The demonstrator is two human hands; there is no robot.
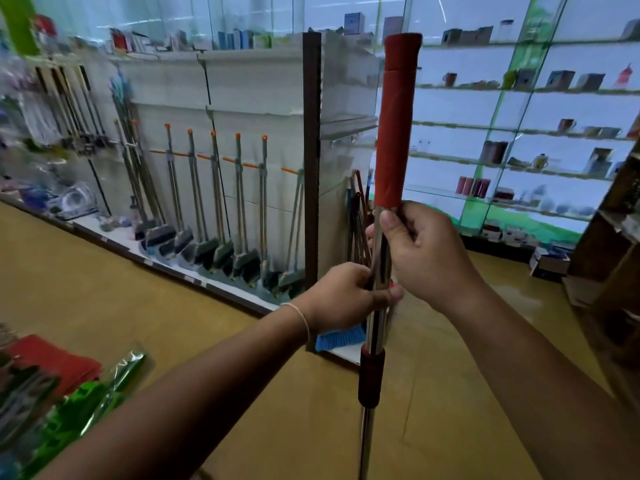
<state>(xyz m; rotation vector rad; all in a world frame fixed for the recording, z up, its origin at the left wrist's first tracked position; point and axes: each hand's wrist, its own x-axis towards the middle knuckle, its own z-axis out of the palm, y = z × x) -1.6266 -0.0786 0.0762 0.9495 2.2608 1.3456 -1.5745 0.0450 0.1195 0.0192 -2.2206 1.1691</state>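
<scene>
A shiny metal pole (372, 334) stands upright in front of me, topped by a long red grip (394, 133) and ringed lower down by a dark red collar (370, 379). My right hand (426, 254) grips the pole just under the red grip, thumb against the metal. My left hand (343, 296) holds the pole a little lower, fingers curled round it. The pole's lower end runs out of view at the bottom edge.
A rack of broom and dustpan sets (214, 209) lines the white wall on the left. A dark post (311, 168) stands behind the pole. Glass shelves (519, 126) with mugs and boxes fill the right. A blue brush (341, 339), packaged goods (52, 386) and tan floor lie below.
</scene>
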